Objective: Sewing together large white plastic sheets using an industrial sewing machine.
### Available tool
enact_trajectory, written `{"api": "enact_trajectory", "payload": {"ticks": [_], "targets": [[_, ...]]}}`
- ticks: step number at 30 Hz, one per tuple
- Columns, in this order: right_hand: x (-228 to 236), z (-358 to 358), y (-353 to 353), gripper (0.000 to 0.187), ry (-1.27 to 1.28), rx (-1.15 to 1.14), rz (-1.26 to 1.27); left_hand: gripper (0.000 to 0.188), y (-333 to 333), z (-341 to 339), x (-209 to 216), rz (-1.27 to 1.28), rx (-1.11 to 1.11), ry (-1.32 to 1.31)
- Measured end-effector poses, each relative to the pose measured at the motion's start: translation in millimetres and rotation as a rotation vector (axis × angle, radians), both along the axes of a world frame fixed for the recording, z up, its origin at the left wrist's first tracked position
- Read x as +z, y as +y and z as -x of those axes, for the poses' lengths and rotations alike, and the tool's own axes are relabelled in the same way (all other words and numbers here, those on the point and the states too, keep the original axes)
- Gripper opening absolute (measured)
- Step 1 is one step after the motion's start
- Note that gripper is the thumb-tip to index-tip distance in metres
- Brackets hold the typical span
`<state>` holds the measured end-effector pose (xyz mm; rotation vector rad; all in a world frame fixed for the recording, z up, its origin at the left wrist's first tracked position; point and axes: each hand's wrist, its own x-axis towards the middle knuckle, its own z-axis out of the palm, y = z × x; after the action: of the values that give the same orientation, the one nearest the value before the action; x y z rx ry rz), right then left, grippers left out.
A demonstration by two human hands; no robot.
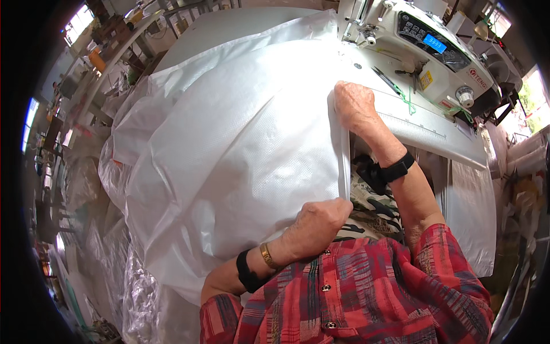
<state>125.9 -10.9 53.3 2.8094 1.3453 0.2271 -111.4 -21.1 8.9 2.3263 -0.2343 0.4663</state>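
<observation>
A large sheet of white woven plastic fabric (229, 149) spreads over the sewing table and hangs toward my lap. Its right edge runs as a narrow folded strip between my hands. My right hand (355, 106) is closed on that edge near the sewing machine (441, 51), knuckles up. Closer to my body, my left hand (321, 223) grips the lower part of the same edge in a fist. Fabric covers the fingertips of both hands in part. The far end of the sheet reaches the area beneath the machine's needle head (366, 35).
Black thread snips (387, 80) with a green cord lie on the machine bed, beside a ruler scale (412, 126) along its front edge. Clear plastic wrapping (140, 292) bunches at the lower left. Shelving and clutter (109, 46) stand at the far left. White sheeting (472, 212) hangs at the right.
</observation>
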Motion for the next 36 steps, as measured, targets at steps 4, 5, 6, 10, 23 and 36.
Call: {"api": "enact_trajectory", "payload": {"ticks": [4, 5, 6, 10, 23, 36], "targets": [[3, -21, 17, 0.011, 0.000, 0.013, 0.027, 0.009, 10, -18, -1, -0.051, 0.071, 0.028], [0, -29, 23, 0.012, -0.039, -0.023, 0.046, 0.010, 13, -24, -2, -0.065, 0.082, 0.018], [-3, -34, 29, 0.013, -0.075, -0.057, 0.064, 0.010, 16, -29, -3, -0.080, 0.094, 0.011], [-8, -59, 38, 0.010, -0.110, -0.049, 0.009, 0.011, 25, -54, 1, -0.120, 0.130, -0.013], [-24, -33, -11, 0.016, 0.025, -0.014, -0.321, 0.008, 4, -77, 0, 0.110, 0.328, -0.154], [-17, -10, -21, 0.018, -0.047, 0.100, -0.162, 0.015, 13, -92, -9, -0.128, 0.305, -0.105]]}}
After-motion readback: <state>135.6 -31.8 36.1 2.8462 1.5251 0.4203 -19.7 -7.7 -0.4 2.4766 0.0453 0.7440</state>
